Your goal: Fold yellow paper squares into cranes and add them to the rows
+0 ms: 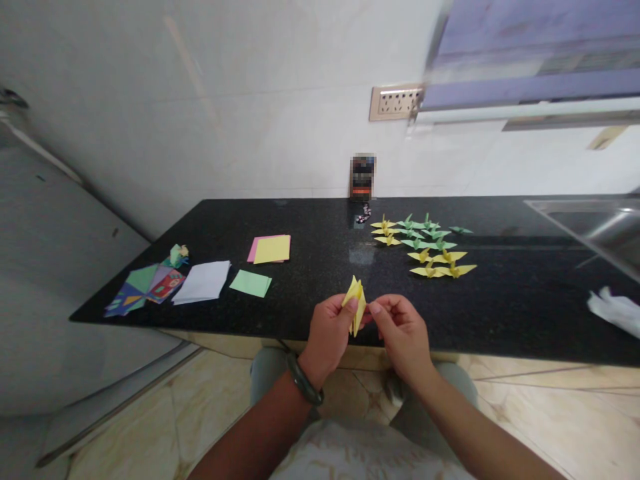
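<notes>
Your pale shirt [370, 453] is cut off below, its print unclear. From the left, white sheets [203, 281] lie on the speckled black counter [310, 287]; your left hand [330, 333] pinches the pointed, folded yellow paper [357, 303] over the front edge, fingers partly hidden; whether your right hand [407, 333], curled beside it, grips it I cannot tell; sharp-winged paper cranes [456, 269] stand beyond; the metal sink [565, 228] is cut off.

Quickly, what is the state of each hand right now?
Left hand: closed, holding the folded yellow paper.
Right hand: curled at the paper's edge; whether it grips cannot be told.
</notes>
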`<state>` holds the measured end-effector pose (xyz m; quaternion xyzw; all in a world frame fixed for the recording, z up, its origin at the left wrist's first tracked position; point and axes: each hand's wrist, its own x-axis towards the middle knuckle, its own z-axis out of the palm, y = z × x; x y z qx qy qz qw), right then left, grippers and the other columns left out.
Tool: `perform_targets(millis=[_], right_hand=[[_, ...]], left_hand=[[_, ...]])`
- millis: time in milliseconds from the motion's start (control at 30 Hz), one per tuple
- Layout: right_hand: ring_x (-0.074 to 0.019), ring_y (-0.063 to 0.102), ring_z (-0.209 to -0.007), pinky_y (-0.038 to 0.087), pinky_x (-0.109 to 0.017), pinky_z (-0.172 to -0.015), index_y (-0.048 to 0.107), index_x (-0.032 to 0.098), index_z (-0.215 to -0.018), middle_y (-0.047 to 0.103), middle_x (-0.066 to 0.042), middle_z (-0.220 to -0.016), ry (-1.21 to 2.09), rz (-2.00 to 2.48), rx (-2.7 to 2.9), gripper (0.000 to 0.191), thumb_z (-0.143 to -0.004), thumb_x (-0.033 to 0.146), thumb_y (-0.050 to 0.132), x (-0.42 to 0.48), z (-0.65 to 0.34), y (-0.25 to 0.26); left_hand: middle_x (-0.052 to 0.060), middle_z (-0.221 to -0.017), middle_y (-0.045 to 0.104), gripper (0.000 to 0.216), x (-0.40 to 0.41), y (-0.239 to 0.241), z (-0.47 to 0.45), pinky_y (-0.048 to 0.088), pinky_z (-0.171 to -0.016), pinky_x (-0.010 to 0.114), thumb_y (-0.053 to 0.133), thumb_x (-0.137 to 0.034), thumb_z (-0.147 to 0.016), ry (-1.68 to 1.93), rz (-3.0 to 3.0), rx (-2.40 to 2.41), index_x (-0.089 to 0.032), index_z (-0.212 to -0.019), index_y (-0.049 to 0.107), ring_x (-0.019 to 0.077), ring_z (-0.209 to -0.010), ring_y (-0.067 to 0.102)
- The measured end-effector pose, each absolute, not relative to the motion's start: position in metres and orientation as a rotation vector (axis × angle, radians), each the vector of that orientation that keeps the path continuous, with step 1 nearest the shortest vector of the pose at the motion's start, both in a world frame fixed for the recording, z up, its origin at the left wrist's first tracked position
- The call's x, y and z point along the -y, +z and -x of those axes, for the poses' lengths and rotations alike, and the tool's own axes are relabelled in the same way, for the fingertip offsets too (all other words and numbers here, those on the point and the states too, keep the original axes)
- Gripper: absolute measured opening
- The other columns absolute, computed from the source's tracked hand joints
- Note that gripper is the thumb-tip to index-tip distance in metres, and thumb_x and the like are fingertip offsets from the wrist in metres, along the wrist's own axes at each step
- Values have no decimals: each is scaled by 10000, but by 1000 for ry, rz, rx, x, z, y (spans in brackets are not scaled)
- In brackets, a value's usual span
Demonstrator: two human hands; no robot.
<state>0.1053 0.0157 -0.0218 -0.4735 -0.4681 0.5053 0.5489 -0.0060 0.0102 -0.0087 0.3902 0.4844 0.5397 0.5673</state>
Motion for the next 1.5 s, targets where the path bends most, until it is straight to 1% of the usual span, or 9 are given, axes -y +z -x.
perform_targets(millis=[67, 267, 467, 733, 967, 1100, 1233, 1333, 1500], right_hand=[[-101, 510, -498, 401, -210, -452, 558, 179, -805, 568, 23, -598, 1144, 1114, 1222, 197, -715, 337, 632, -23, -110, -17], [-114, 508, -529, 423, -235, -508, 604, 174, -765, 580, -1, -636, 1046, 1158, 1444, 83, -725, 242, 578, -32, -114, -13], [-123, 518, -533, 427, -240, -517, 573, 175, -695, 575, 1, -603, 1049, 1180, 1447, 47, -712, 218, 563, -36, -116, -11], [-134, 532, -549, 417, -247, -526, 572, 183, -728, 602, -13, -635, 976, 1174, 1587, 119, -780, 280, 526, -37, -120, -10], [-125, 502, -560, 394, -232, -534, 590, 180, -647, 571, -1, -590, 843, 1207, 1614, 180, -780, 273, 512, -39, -120, -4], [-92, 443, -444, 353, -206, -424, 575, 173, -628, 519, 19, -513, 1105, 1175, 1512, 285, -812, 370, 482, -40, -120, -4], [-78, 442, -422, 355, -193, -390, 631, 158, -785, 558, 24, -539, 1427, 1066, 1358, 260, -721, 409, 599, -40, -120, -4], [-82, 474, -449, 348, -178, -385, 633, 156, -828, 570, 29, -534, 1508, 1021, 1262, 274, -675, 382, 653, -39, -118, -6], [-66, 462, -424, 327, -156, -371, 608, 153, -786, 549, 44, -491, 1531, 1010, 1180, 238, -685, 362, 659, -39, -115, -10]], left_hand=[[18, -600, 619, 353, -9, -8, 6, 460, -532, 229, 576, -456, -733, 1214, -954, -1161, -119, -797, 658, 113, -513, 557], [7, -540, 569, 389, -7, -10, 5, 421, -447, 216, 507, -460, -775, 1101, -1119, -1293, -107, -872, 638, 115, -466, 521], [-31, -454, 489, 354, -5, -8, 9, 326, -452, 204, 446, -431, -809, 1062, -1394, -1480, -147, -710, 631, 93, -418, 441], [-39, -452, 461, 348, -6, -4, 14, 292, -459, 213, 424, -403, -818, 1004, -1459, -1476, -144, -726, 638, 99, -431, 423], [-34, -451, 456, 361, -6, -3, 13, 291, -464, 215, 424, -405, -817, 1004, -1439, -1466, -138, -713, 642, 98, -436, 415], [-28, -472, 471, 393, -7, -7, 13, 274, -434, 209, 433, -463, -806, 1045, -1240, -1349, -126, -743, 626, 80, -410, 370], [-9, -538, 505, 407, -9, -13, 12, 222, -387, 190, 452, -501, -788, 1101, -1006, -1179, -120, -723, 581, 58, -401, 335], [-19, -513, 470, 407, -9, -15, 11, 205, -375, 181, 448, -497, -797, 1130, -980, -1141, -119, -710, 571, 53, -400, 325], [-27, -489, 443, 406, -8, -14, 10, 200, -371, 181, 437, -486, -809, 1122, -1002, -1147, -120, -699, 572, 55, -398, 325]])
